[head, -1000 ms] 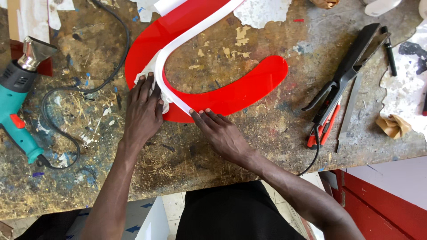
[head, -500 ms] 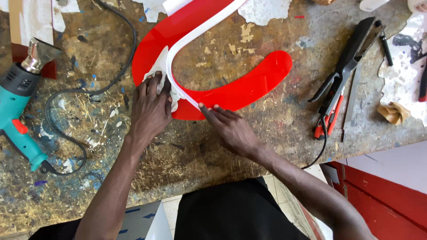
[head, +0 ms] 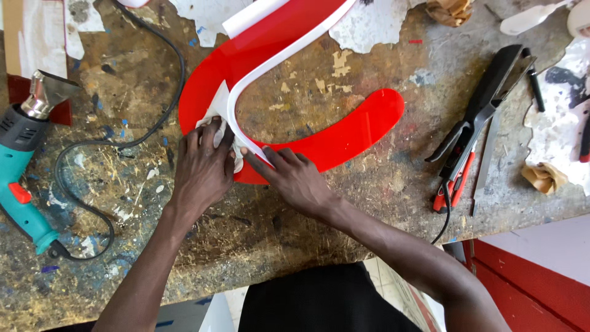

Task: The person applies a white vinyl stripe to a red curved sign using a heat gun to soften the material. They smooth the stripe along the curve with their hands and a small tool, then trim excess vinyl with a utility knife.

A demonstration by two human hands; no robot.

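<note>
Plywood workbench [head: 344, 203], scarred and paint-flecked, carries everything, and the landmark on it is the red acrylic piece [head: 344, 138], a glossy, flat, hook-shaped cutout lying near the bench's middle. Since a second ago the view has closed in and both hands have slid along the piece's inner curve toward its lower bend, which suggests the edging is being pressed on section by section. White strip [head: 276, 58] stands on edge along that inner curve, running up and away past the top of the red piece. Left of the piece lie a teal heat gun [head: 21, 184] and its black cord [head: 92, 144]; right of it, black-and-red pliers [head: 470, 138]. Left hand [head: 203, 169] presses flat with fingers together on a white rag [head: 215, 114] at the bend; right hand [head: 295, 178] pinches the strip with narrow fingers.
</note>
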